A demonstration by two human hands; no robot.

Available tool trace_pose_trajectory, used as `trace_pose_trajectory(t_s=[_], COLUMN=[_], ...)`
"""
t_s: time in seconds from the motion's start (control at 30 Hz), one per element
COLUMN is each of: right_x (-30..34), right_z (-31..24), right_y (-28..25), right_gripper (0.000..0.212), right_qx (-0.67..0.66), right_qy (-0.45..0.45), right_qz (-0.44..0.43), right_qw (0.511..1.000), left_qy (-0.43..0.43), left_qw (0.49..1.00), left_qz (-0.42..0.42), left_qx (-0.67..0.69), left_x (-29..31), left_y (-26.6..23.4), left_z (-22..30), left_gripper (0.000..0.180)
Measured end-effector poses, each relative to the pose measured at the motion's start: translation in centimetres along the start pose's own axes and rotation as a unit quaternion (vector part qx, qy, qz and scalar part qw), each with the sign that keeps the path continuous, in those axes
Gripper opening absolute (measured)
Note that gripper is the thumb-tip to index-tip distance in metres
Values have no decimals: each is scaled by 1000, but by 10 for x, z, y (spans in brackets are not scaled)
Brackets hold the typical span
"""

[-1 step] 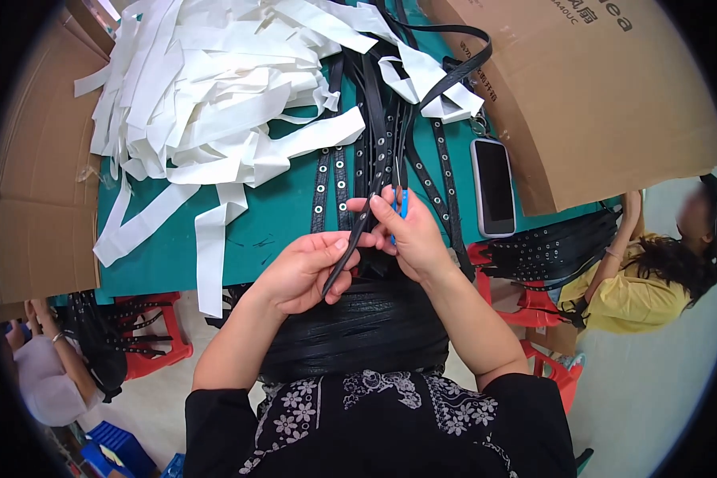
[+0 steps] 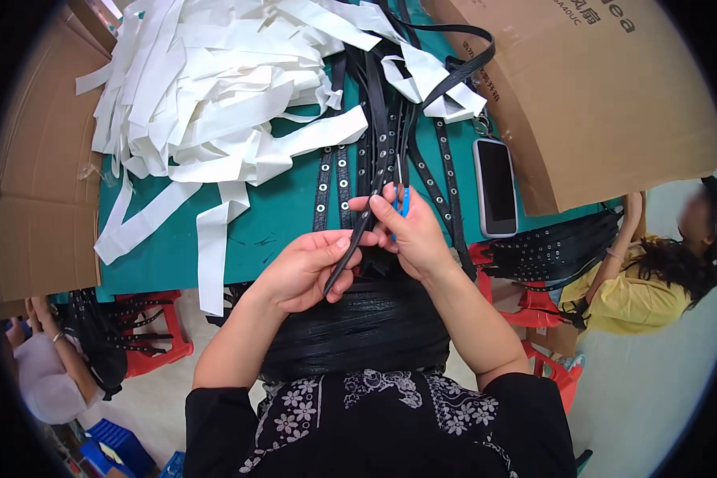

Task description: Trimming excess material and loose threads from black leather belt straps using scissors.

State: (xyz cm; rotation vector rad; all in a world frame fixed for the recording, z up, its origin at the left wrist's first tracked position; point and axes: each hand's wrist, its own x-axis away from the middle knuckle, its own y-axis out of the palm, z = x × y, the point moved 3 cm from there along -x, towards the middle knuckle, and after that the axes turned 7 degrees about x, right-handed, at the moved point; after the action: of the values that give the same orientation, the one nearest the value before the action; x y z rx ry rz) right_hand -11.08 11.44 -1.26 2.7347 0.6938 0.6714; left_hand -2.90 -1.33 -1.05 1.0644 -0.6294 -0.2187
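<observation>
Gripping one black strap (image 2: 350, 251), left hand (image 2: 303, 271), right hand (image 2: 410, 231) closed on blue scissors (image 2: 402, 203)

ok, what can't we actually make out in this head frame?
- Blue tool in the right hand: fingers cover most of it, kind unclear.
- Lower end of the black strap held by the left hand: lost against the black pile on the lap.
- Cardboard box: cut off by the fisheye rim.
- Straps under the white strips: upper ends buried.

Our two hands meeting in front of us, left hand (image 2: 307, 271) half curled, right hand (image 2: 410, 231) pinching, forearms bare.
</observation>
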Motion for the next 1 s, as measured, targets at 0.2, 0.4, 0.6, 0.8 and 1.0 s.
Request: trace_pose_trajectory(t_s=[0.2,0.4,0.6,0.8,1.0], right_x=[-7,-9,1,38,28], right_z=[-11,-12,-16,-47,-66], right_y=[5,7,8,-11,2], right_gripper=[20,20,15,18,27], right_qx=[14,33,173,623,702], right_qy=[-42,-57,-56,-299,-423], right_qz=[30,22,13,-40,-142], right_qw=[999,998,983,722,555], left_qy=[471,148,105,103,86], left_qw=[485,956,990,986,987], left_qz=[285,149,73,91,87], left_qx=[-679,-207,-60,-96,-108], left_x=[26,22,20,23,24], left_y=[-1,-19,-12,-13,-11], left_z=[38,26,-2,3,6], left_gripper=[32,29,25,20,19])
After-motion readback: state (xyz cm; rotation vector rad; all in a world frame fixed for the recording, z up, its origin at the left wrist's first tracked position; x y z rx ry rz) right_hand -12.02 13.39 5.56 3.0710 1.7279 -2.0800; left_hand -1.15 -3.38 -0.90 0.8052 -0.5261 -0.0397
